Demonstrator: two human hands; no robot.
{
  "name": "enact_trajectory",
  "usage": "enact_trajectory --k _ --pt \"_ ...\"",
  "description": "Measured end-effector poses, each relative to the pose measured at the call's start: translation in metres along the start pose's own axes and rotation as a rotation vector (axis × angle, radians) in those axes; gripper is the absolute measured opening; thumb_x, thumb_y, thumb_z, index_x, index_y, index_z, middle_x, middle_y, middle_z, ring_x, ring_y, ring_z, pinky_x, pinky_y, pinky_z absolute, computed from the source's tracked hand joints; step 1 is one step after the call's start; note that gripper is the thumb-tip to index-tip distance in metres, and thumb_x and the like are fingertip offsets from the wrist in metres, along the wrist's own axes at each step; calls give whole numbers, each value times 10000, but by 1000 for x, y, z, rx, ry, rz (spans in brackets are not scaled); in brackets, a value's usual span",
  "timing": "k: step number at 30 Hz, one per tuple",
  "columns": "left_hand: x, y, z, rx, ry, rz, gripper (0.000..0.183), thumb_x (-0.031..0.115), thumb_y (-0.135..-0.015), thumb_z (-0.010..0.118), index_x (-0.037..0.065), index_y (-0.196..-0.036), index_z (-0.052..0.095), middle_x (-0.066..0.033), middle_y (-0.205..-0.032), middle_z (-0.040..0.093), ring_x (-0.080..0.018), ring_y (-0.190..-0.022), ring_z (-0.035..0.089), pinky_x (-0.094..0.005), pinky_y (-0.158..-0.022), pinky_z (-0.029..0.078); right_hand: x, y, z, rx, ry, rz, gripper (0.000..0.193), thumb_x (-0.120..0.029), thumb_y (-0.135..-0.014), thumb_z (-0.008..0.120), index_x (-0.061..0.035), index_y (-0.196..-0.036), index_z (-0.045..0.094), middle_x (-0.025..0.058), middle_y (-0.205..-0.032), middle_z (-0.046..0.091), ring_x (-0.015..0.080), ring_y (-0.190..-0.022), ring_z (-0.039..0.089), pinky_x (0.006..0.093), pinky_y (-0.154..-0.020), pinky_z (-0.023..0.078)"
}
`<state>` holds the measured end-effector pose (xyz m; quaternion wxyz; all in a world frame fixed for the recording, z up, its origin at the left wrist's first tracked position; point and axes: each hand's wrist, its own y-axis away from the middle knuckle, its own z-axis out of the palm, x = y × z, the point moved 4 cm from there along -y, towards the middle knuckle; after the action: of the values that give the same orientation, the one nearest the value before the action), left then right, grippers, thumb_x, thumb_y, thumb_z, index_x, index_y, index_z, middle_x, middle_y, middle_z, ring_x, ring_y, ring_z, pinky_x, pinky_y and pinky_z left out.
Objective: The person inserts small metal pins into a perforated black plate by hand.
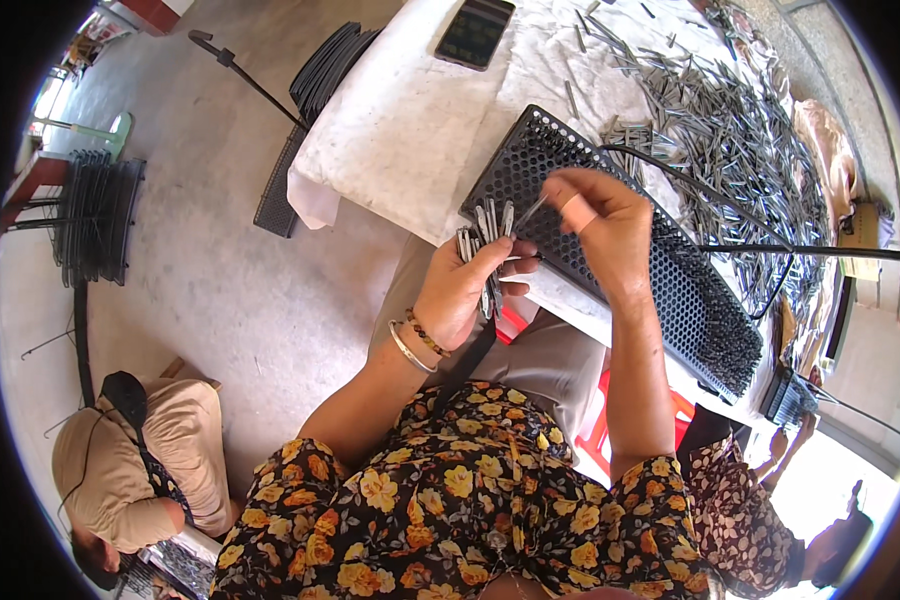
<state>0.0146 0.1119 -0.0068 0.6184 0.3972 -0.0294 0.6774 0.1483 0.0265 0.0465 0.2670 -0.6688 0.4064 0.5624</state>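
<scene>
Clamping a fanned bundle of metal strips between thumb and fingers of the left hand, just off the near edge of the cloth-covered table. Pinching what looks like 1 thin strip with the right hand, fingertips together, over the left part of the black perforated tray.

Could spill strips downward from here: blame uneven, loosely stacked ends and a grip relying mostly on 1 thumb. Might drag out neighbours while drawing 1 piece, given such tight overlap. Could bump the tray with the right forearm by dropping too low across it; worth minding, with so little cloth left on the near side. Could also snag the black cable, looped between tray and loose pile of strips, on a reach to the far right.

Can't count the bundle: overlapped, lower ends buried in the left hand. Can't make out the thin strip's ends; too small and faint. Can't see tray holes under the right hand. Can't tell if fixed or merely resting, re the tray. Cut off by the dark rim: pile's far edge, partly.
</scene>
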Motion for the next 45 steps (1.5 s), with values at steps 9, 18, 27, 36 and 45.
enact_trajectory --k 9,18,27,36,45 --pt "-5 0 1 -26 -43 -147 220 165 -889 566 -7 -1026 576 -135 -955 656 -194 -843 650 -296 -654 533 6 -36 -4 301 303 -392 170 -110 -798 684 -10 -935 673 106 -786 664 125 -547 550 246 -513 436" --pt "-8 -3 -3 -26 -69 -105 202 156 -886 572 13 -1028 583 -118 -959 657 -182 -850 647 -289 -629 533 -1 -28 11 264 671 -786 166 -89 -778 673 -29 -932 661 103 -782 635 301 -688 622 345 -617 497" --pt "-3 2 4 -36 -11 -55 207 174 -885 602 47 -1048 587 -86 -979 653 -176 -886 644 -268 -626 531 -1 12 12 -251 220 -23 198 -146 -793 698 31 -876 672 89 -730 653 123 -573 577 246 -538 458" --pt "-6 2 1 27 7 -95 251 230 -897 591 43 -1062 576 -100 -990 648 -184 -911 633 -292 -689 518 -3 -1 -14 144 9 -56 200 -129 -805 695 19 -935 660 21 -700 630 37 -550 484 200 -481 395" --pt "-5 6 3 9 -22 -145 207 181 -888 575 38 -1036 553 -129 -982 648 -199 -882 640 -297 -618 532 11 -29 -7 336 337 -437 169 -97 -789 688 -29 -941 660 86 -749 659 109 -511 519 235 -488 421"
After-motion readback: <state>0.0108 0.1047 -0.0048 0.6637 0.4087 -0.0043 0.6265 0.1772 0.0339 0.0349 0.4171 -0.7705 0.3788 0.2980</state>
